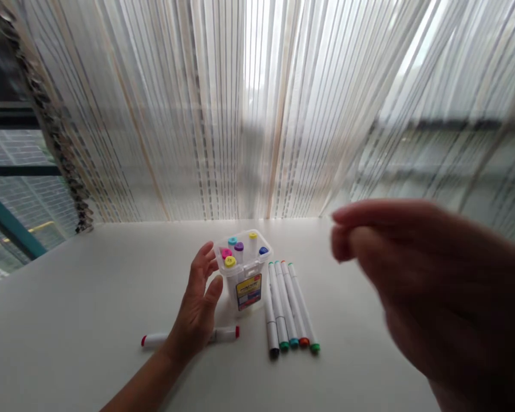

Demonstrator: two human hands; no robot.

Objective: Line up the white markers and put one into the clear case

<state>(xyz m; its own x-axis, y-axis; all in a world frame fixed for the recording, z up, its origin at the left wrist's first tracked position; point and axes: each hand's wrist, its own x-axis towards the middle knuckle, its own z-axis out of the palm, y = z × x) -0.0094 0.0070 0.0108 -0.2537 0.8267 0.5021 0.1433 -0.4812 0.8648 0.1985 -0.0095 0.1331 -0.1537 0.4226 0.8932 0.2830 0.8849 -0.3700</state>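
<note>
A clear plastic box (244, 286) with a colourful label stands upright on the table. Several markers with yellow, blue, purple and pink caps are inside it, their tops showing. My left hand (199, 297) is open at the box's left side, thumb and fingers apart; whether its fingertips touch the wall I cannot tell. Under that hand lies a white marker (226, 334) with red ends, partly hidden by the wrist. Raised at the right, close to the camera, my right hand (424, 274) is blurred. Its fingers are drawn together, and nothing shows between them.
Several white markers (288, 306) with black, green, blue and orange ends lie side by side just right of the box. The white table (90, 309) reaches back to a sheer striped curtain (223, 114). A window (17, 189) is at the left.
</note>
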